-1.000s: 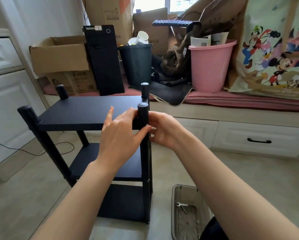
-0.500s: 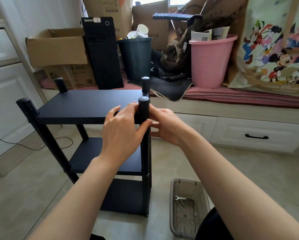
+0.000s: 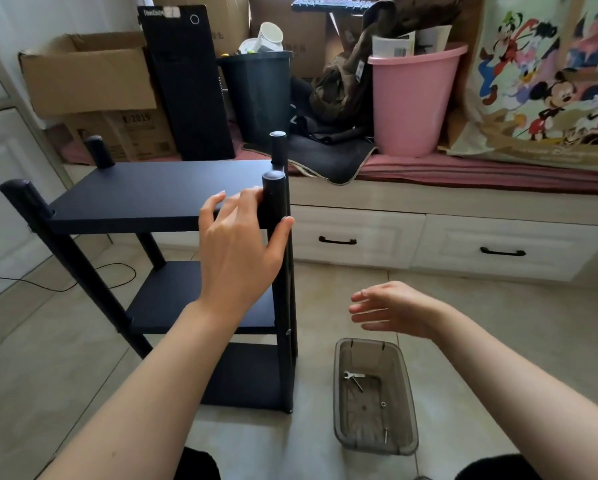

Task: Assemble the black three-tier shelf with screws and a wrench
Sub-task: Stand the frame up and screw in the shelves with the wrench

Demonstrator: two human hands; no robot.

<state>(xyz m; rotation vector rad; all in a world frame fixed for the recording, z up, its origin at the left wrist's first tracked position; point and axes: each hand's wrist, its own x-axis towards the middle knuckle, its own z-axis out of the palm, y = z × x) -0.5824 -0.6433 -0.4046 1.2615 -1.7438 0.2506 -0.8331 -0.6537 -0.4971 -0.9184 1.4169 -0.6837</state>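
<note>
From where I watch, the black three-tier shelf point(image 3: 159, 195) stands upright on the tiled floor at the left of the view, all three boards seated between its four posts. That tells me the frame is largely together, and what is left, as I judge it, is fastening or checking joints.

My left hand point(image 3: 238, 244) is wrapped round the near right post point(image 3: 275, 202) just at the level of the top board: the thumb crosses the front of the post, the fingers curl over the board's corner behind it. I read that as a bracing hold — it keeps the post pressed to the board so the joint cannot shift while the other hand is away.

Moving right, my right hand point(image 3: 394, 308) hangs in the air beside the shelf, touching nothing, fingers straight and loosely spread, palm turned inward. It sits above the small clear bin point(image 3: 408, 393) on the floor, which suggests a reach down for hardware, though I cannot say which piece.

The bin lies near the shelf's foot, within easy reach of that free hand. In it lie the wrench point(image 3: 353, 376) towards the far end, a small nut or washer point(image 3: 383, 404) in the middle, and a thin screw point(image 3: 386, 435) at the near wall — so the tool is unused for now.
</note>
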